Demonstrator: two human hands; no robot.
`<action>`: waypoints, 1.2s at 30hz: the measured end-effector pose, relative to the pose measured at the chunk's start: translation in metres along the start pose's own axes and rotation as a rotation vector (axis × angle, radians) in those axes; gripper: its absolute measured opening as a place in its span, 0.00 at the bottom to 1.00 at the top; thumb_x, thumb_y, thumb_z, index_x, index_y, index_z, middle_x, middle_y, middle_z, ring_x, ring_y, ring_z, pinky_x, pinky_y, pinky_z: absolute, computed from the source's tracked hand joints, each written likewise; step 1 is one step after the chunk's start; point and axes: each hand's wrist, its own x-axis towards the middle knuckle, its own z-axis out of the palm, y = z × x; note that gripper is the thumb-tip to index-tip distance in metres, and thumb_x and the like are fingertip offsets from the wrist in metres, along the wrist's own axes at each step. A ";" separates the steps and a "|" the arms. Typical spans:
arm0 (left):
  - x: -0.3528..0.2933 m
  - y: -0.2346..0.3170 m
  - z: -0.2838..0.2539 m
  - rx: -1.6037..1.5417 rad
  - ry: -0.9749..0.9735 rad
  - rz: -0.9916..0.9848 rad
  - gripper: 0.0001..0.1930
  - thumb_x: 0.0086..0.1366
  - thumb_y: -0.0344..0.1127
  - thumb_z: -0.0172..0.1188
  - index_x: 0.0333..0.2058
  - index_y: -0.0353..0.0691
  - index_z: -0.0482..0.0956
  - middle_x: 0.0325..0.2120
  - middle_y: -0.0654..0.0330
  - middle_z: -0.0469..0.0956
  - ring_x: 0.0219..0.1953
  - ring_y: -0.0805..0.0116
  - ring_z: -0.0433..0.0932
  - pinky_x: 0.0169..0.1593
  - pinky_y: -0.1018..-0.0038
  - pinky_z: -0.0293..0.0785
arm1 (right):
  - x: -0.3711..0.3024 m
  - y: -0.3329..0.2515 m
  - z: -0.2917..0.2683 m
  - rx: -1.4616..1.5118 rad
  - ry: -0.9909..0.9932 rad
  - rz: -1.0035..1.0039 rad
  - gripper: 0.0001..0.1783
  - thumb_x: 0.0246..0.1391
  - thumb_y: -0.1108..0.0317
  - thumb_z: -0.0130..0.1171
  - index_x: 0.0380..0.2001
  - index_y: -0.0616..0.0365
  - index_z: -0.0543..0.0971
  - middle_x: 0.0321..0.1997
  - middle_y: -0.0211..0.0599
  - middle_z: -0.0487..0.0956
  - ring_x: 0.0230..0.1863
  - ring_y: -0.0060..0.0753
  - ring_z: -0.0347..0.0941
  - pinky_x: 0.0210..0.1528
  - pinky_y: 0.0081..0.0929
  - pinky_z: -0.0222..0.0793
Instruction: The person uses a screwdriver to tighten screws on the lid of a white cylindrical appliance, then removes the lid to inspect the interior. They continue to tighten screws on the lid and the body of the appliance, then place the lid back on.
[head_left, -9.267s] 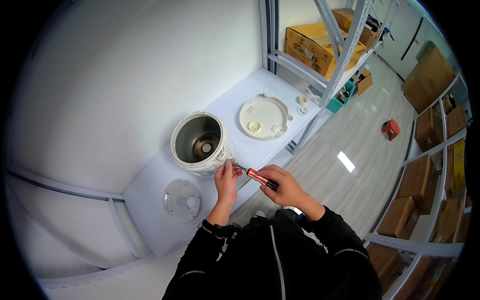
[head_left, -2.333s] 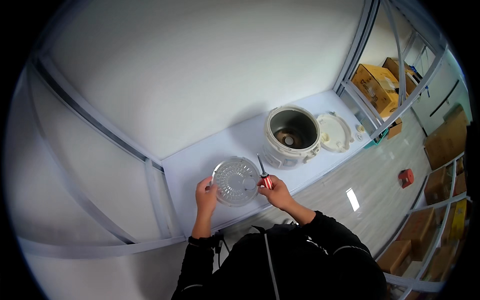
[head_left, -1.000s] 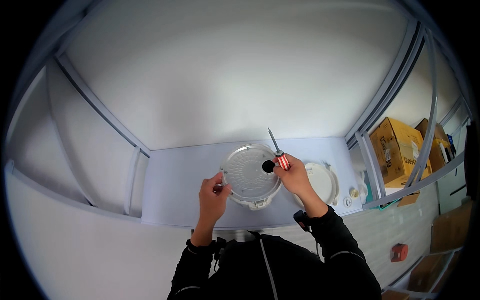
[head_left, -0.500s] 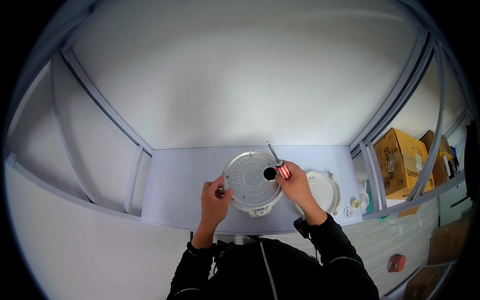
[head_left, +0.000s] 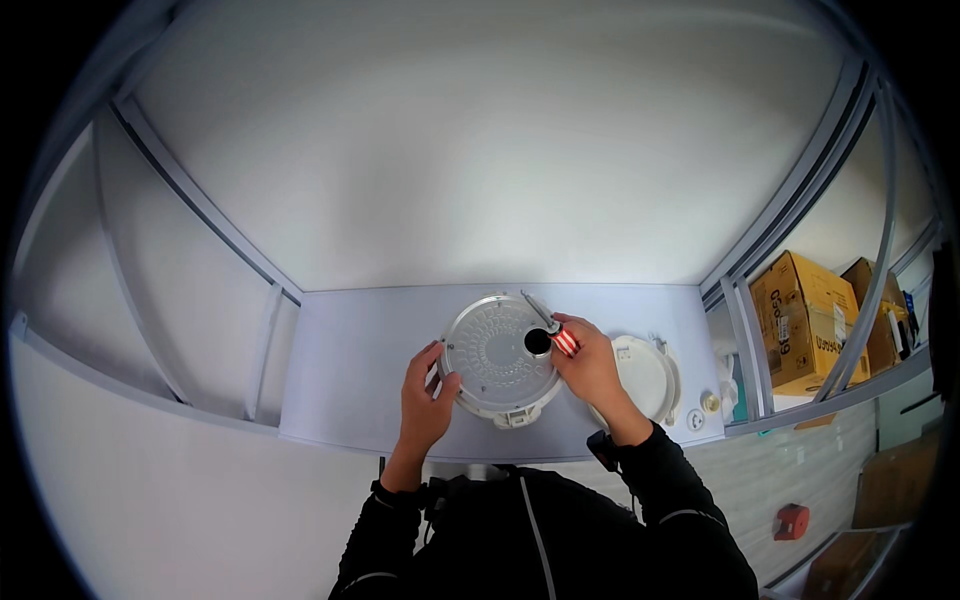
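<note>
A round white appliance lid [head_left: 478, 385] with a dimpled silvery plate and a dark round hole lies at the middle of the table. My left hand [head_left: 424, 395] grips its left rim, thumb on top and fingers along the side. In my right hand [head_left: 588, 362], closed round the red-and-white handle, is a screwdriver [head_left: 566, 341]. Its metal shaft leans up and left over the lid's far right edge. The fingers of that hand rest by the lid's right rim, close to the hole; whether they touch it I cannot tell.
To the right of my right hand lies a white round cover [head_left: 643, 378]. Two small round parts, one yellowish [head_left: 710, 402] and one white [head_left: 696, 419], sit near the right edge of the table [head_left: 345, 370]. Cardboard boxes [head_left: 805, 325] stand beyond the frame, and a red object [head_left: 791, 521] is on the floor.
The screwdriver's shaft has swung left, so its tip is now over the lid's far edge. My left fingers have shifted slightly along the left rim.
</note>
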 end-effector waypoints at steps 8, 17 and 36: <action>-0.010 0.015 -0.010 0.225 -0.180 0.186 0.57 0.49 0.45 0.86 0.73 0.38 0.61 0.77 0.42 0.54 0.77 0.44 0.58 0.67 0.50 0.75 | 0.006 0.009 0.000 0.063 0.007 -0.017 0.13 0.53 0.77 0.65 0.44 0.62 0.84 0.52 0.46 0.86 0.41 0.35 0.83 0.47 0.30 0.78; -0.008 -0.009 0.010 0.533 0.007 0.523 0.58 0.47 0.57 0.85 0.68 0.34 0.61 0.74 0.34 0.57 0.76 0.34 0.58 0.74 0.46 0.59 | 0.032 0.016 -0.014 0.076 -0.069 0.076 0.17 0.55 0.73 0.66 0.49 0.61 0.83 0.44 0.43 0.85 0.42 0.41 0.82 0.48 0.32 0.78; -0.029 -0.029 0.047 0.421 0.159 0.537 0.64 0.45 0.60 0.85 0.70 0.32 0.55 0.70 0.35 0.63 0.69 0.36 0.66 0.71 0.48 0.61 | -0.064 -0.050 -0.016 -0.266 -0.095 -0.264 0.15 0.46 0.74 0.70 0.40 0.58 0.84 0.52 0.40 0.84 0.48 0.53 0.80 0.47 0.44 0.78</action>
